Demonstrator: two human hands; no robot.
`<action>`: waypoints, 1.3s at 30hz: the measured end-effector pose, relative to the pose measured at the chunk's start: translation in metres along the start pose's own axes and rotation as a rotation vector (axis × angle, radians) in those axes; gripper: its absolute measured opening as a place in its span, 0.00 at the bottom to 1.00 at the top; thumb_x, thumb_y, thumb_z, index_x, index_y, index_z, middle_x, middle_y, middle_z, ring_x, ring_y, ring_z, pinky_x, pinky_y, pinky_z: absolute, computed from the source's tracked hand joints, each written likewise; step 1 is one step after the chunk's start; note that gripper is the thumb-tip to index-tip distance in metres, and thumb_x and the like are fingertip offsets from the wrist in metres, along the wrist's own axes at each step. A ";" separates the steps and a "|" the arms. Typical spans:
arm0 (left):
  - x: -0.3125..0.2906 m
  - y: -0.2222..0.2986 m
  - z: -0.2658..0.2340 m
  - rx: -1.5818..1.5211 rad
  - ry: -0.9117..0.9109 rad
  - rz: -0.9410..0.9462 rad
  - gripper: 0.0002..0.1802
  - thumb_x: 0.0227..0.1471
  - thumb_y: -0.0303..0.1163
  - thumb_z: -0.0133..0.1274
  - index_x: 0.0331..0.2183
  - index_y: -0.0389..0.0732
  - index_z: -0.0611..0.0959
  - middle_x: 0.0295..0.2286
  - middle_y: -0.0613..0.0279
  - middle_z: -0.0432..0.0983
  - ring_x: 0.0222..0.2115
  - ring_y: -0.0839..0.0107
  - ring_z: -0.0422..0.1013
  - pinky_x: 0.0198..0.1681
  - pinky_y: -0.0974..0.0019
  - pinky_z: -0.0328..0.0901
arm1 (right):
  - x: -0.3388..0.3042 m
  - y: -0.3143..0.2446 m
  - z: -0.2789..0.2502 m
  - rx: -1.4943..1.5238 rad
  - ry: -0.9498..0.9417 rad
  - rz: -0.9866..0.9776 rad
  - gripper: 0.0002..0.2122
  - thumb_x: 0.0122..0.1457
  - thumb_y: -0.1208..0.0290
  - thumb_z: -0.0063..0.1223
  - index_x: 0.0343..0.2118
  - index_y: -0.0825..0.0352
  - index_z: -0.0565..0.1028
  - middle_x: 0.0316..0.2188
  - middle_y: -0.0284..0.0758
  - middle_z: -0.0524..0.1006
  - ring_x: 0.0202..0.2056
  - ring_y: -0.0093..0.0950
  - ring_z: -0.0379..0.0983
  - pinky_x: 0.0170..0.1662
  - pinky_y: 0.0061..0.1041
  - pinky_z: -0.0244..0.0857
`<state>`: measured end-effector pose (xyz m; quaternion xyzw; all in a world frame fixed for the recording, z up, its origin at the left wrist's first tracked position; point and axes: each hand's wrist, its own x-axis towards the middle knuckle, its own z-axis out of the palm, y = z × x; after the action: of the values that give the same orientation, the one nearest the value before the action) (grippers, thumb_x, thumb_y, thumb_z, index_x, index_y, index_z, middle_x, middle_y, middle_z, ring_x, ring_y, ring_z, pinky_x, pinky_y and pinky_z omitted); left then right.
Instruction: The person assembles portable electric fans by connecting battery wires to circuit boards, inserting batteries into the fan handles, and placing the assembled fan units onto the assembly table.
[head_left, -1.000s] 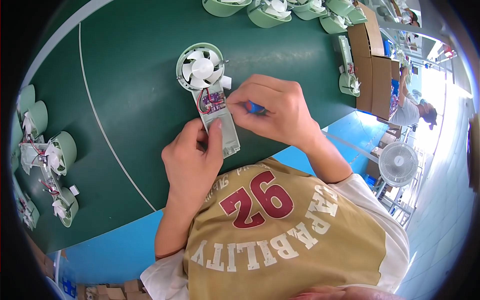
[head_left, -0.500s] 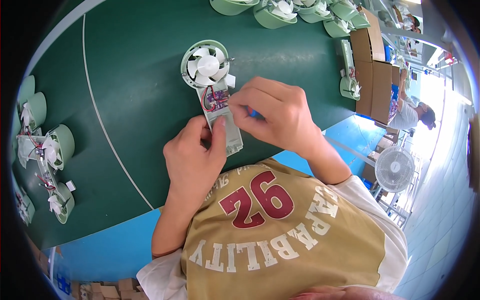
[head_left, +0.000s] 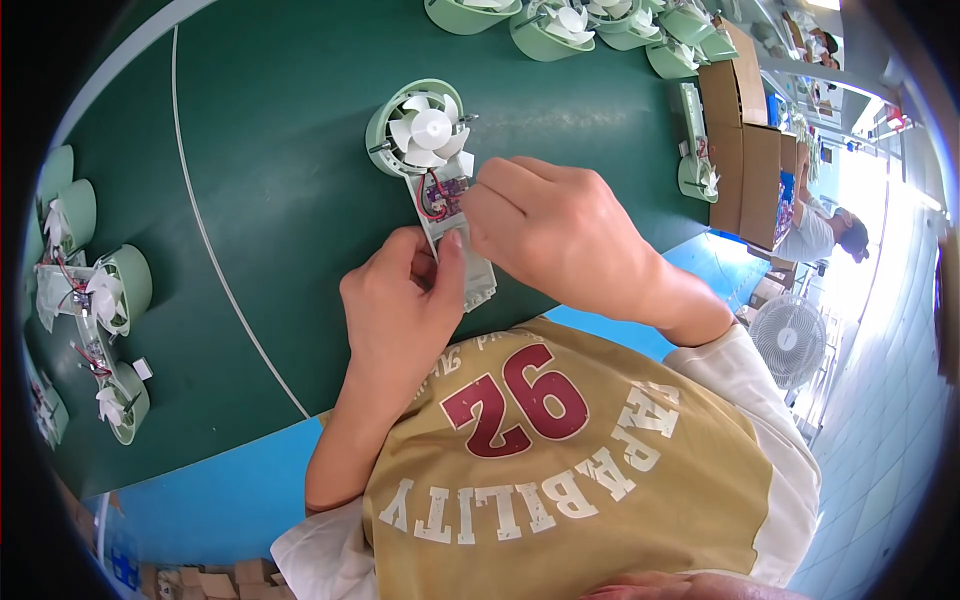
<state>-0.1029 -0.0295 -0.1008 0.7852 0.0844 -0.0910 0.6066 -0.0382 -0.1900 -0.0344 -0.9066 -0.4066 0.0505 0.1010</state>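
Observation:
A small handheld fan with its housing laid open lies on the green table in front of me. Its white blades (head_left: 432, 128) sit in a pale green ring at the far end. Below the ring, red and black wires run to a purple circuit board (head_left: 437, 200) in the handle half (head_left: 481, 275). My left hand (head_left: 400, 305) is closed on the handle's left edge, thumb on top. My right hand (head_left: 570, 235) is closed beside the board's right edge. Its fingertips point at the board; whatever is inside the curled fingers is hidden.
Several more open fan housings (head_left: 130, 285) stand at the left, and others (head_left: 555, 32) line the far edge. One housing (head_left: 697, 165) lies by cardboard boxes (head_left: 760, 185) at the right. Beyond are a person (head_left: 810, 235) and a white standing fan (head_left: 788, 342).
The handheld fan has shifted slightly right and tilted, my left hand moving with it. My right hand has turned, and the blue-and-red bit seen in its fingers is now hidden.

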 end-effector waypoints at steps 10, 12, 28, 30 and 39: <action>0.003 0.002 -0.001 -0.099 -0.051 -0.053 0.13 0.55 0.28 0.59 0.22 0.34 0.76 0.13 0.59 0.74 0.12 0.77 0.67 0.18 0.69 0.62 | -0.017 -0.012 0.020 -0.078 0.107 -0.021 0.14 0.43 0.78 0.58 0.35 0.74 0.74 0.30 0.37 0.70 0.27 0.31 0.71 0.26 0.26 0.69; 0.002 0.001 0.003 -0.131 -0.046 -0.058 0.14 0.55 0.28 0.59 0.22 0.34 0.76 0.13 0.60 0.73 0.13 0.79 0.66 0.18 0.70 0.60 | -0.019 -0.013 0.022 -0.076 0.104 -0.021 0.14 0.43 0.78 0.57 0.36 0.75 0.74 0.31 0.37 0.70 0.28 0.31 0.71 0.26 0.26 0.70; 0.005 0.003 0.006 -0.216 -0.095 -0.176 0.13 0.58 0.30 0.58 0.25 0.33 0.78 0.13 0.66 0.70 0.15 0.84 0.62 0.19 0.72 0.57 | -0.032 -0.024 0.024 -0.203 0.042 -0.006 0.22 0.45 0.77 0.60 0.43 0.85 0.73 0.38 0.47 0.73 0.33 0.31 0.74 0.33 0.25 0.74; 0.006 0.001 0.005 -0.185 -0.112 -0.166 0.12 0.59 0.30 0.57 0.27 0.32 0.79 0.14 0.66 0.71 0.14 0.84 0.63 0.18 0.72 0.57 | -0.030 -0.025 0.019 -0.162 -0.016 0.024 0.22 0.46 0.77 0.60 0.45 0.84 0.72 0.40 0.47 0.73 0.34 0.32 0.74 0.34 0.27 0.75; 0.004 0.021 -0.001 -0.399 -0.203 -0.347 0.12 0.65 0.33 0.50 0.39 0.33 0.80 0.23 0.63 0.77 0.14 0.82 0.68 0.13 0.77 0.58 | -0.054 -0.007 -0.012 0.611 -0.040 0.494 0.23 0.51 0.80 0.61 0.53 0.68 0.74 0.44 0.41 0.74 0.40 0.34 0.76 0.42 0.30 0.74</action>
<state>-0.0939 -0.0335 -0.0821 0.6110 0.1726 -0.2530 0.7300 -0.0766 -0.2277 -0.0207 -0.9042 -0.1441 0.2097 0.3430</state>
